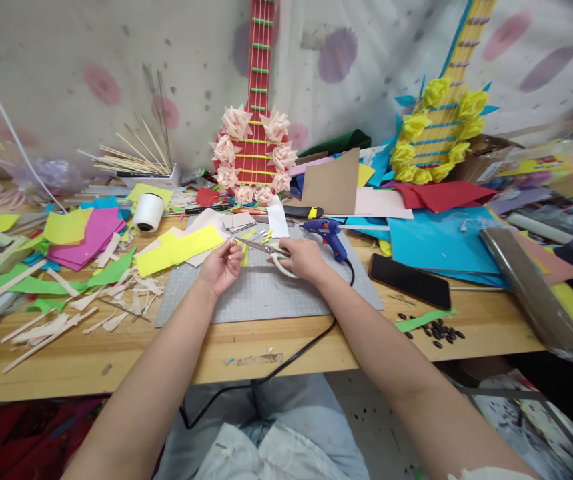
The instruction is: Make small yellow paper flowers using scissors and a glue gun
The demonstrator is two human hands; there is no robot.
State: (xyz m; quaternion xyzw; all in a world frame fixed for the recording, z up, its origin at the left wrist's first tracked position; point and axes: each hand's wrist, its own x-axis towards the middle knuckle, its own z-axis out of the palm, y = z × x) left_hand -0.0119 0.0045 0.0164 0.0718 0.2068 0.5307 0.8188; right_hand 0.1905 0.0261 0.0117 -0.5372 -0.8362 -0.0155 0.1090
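Forearms point(166, 360) low; right hand point(303, 259) tight around scissors point(265, 249), blades leftward at curled left hand point(222, 267), hold unclear.

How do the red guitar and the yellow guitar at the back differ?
The red guitar stands upright; the yellow guitar tilts right. The red guitar has pale pink flowers, the yellow guitar yellow ones. Both carry a ring of paper flowers on the body.
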